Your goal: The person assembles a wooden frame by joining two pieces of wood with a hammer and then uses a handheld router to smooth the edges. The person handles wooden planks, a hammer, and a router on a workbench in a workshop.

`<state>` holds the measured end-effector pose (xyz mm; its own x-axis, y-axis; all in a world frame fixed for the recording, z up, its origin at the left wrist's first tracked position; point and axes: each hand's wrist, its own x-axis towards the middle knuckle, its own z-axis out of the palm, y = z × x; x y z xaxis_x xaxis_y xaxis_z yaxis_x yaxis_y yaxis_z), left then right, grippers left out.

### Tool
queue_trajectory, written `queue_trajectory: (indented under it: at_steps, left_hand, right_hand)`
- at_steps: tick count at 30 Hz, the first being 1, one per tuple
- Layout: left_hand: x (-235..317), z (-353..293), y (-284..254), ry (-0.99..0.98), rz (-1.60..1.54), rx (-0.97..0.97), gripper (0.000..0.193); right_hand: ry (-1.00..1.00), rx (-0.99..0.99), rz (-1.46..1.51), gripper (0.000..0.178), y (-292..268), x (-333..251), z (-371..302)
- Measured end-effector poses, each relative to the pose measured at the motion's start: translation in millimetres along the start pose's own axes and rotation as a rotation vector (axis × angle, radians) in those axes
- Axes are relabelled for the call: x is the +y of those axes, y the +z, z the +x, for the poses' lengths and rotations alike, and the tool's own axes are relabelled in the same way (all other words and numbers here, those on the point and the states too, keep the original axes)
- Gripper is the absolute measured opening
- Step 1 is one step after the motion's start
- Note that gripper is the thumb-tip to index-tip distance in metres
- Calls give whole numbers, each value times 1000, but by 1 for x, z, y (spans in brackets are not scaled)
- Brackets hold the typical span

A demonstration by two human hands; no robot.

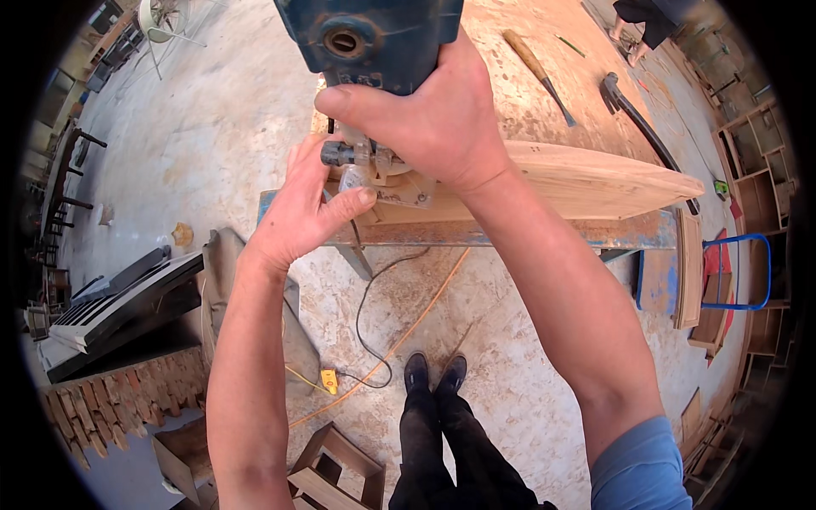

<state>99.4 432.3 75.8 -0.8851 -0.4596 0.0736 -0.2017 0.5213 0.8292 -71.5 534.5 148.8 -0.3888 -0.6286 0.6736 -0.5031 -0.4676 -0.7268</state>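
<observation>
My right hand (442,119) is wrapped round the dark blue motor body of a trim router (365,51), its thumb across the near side. The router stands upright on a pale wooden piece (586,183) with a tapered right end, on the workbench. My left hand (297,208) grips low at the router's clear base (399,191), the thumb in front and the fingers partly hidden behind it. A black clamp knob (337,153) sticks out between the hands. The cutter is out of sight.
On the bench (510,235) lie a wooden-handled chisel (540,76), a hammer (633,115) and a green pencil (569,45). A black cord (365,306) and an orange cord (425,306) cross the floor near my feet. A keyboard (119,306) stands left; another person (650,21) is far right.
</observation>
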Motion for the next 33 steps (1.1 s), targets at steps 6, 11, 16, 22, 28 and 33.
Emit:
queue_trajectory:
  at_steps: [6, 11, 16, 22, 28, 33]
  left_hand:
    - [-2, -1, -7, -54, 38, -67, 81]
    - [-4, 1, -7, -118, 42, -103, 82]
    - [-3, -1, -7, -126, -13, -90, 85]
    - [-3, -1, -6, -134, -80, -97, 90]
    - [-3, -1, -6, -138, -92, -87, 88]
    - [-5, -1, -9, -129, -80, -88, 88]
  right_hand:
    - [46, 19, -77, 67, 7, -14, -3]
    - [62, -20, -53, 67, 5, -5, 4]
    - [52, -10, -93, 68, 7, -13, 1]
    - [61, -21, -50, 72, 7, -7, 1]
    - [74, -21, -57, 72, 8, -10, 2]
    - [73, -21, -57, 72, 9, -10, 2]
